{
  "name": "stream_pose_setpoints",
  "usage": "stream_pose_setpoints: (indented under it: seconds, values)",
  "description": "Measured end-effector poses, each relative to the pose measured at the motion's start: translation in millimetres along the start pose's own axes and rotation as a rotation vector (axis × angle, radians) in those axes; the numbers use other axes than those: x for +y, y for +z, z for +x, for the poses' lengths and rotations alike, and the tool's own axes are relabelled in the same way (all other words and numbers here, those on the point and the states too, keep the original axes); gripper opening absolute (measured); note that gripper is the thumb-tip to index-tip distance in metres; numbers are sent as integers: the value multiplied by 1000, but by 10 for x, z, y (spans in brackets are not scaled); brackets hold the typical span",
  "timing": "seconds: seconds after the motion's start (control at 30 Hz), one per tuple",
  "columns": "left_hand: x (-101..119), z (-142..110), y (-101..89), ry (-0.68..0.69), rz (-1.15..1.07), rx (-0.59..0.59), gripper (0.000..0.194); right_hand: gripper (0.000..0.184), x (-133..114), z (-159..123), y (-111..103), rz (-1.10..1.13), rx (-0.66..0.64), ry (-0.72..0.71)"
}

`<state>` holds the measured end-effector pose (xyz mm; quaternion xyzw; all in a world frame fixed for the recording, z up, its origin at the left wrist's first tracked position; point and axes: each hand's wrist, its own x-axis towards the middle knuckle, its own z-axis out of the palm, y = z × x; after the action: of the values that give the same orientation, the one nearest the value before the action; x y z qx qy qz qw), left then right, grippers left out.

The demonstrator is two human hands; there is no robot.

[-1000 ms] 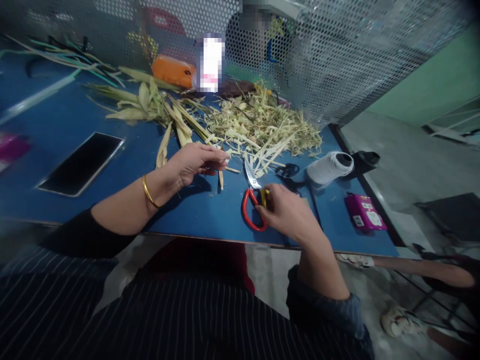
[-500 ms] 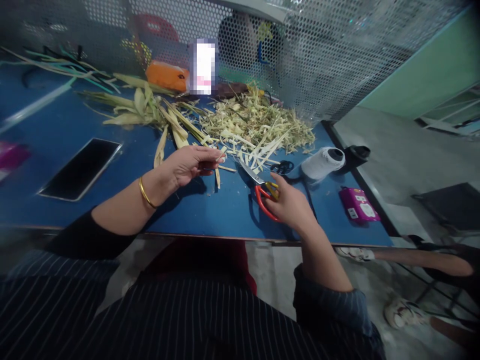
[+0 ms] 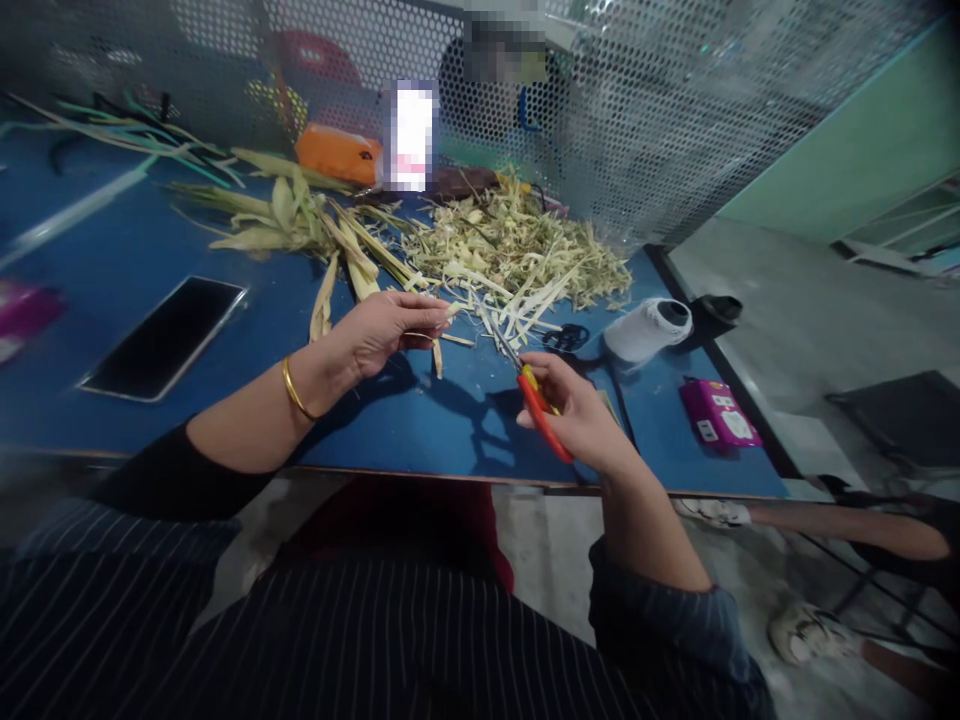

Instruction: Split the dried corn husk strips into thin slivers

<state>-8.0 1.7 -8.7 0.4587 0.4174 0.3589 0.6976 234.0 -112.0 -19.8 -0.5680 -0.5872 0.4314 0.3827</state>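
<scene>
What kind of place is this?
Probably a craft workshop: a blue table strewn with leaf strips, red scissors in the right hand, a thread spool, and mesh screens dividing workers.

Phone (image 3: pixel 161 337) on the table (image 3: pixel 420 420) at left, leaves (image 3: pixel 300 215) behind it, trimmings pile (image 3: pixel 517 250) behind both hands, scissors (image 3: pixel 534 395) between pile and table edge, thread spool (image 3: pixel 646 330) to the right, small box (image 3: pixel 718 412) right of spool.

Scissors (image 3: pixel 534 393): handles mostly hidden inside the right hand (image 3: pixel 577 415); blades too thin to read as parted or closed.
Leaf strip (image 3: pixel 439 318): its held end covered by the left hand (image 3: pixel 386 330).
Pink object (image 3: pixel 21 312), nine o'clock: blurred, cut by the edge.
</scene>
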Motion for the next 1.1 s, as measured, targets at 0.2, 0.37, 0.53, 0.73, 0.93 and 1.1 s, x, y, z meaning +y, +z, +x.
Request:
stream_pose_setpoints:
  seconds: [0.2,0.37,0.53,0.73,0.93,1.1]
  values:
    - [9,-4,34,-32,-31,37,20,63,-45,7,63,-14,3,38]
    - [-19,16,31,-13,-33,32,23,61,-77,-12,96,-84,-7,9]
    - [-23,13,36,-9,-15,32,24,56,-18,-1,123,-48,10,-24]
    - [9,2,47,-26,34,41,24,48,26,11,157,-25,15,-45]
    - [41,-6,41,-28,90,37,27,45,31,-12,176,-35,34,-65]
    - [38,-1,35,-22,109,27,28,43,53,-29,188,-39,45,-55]
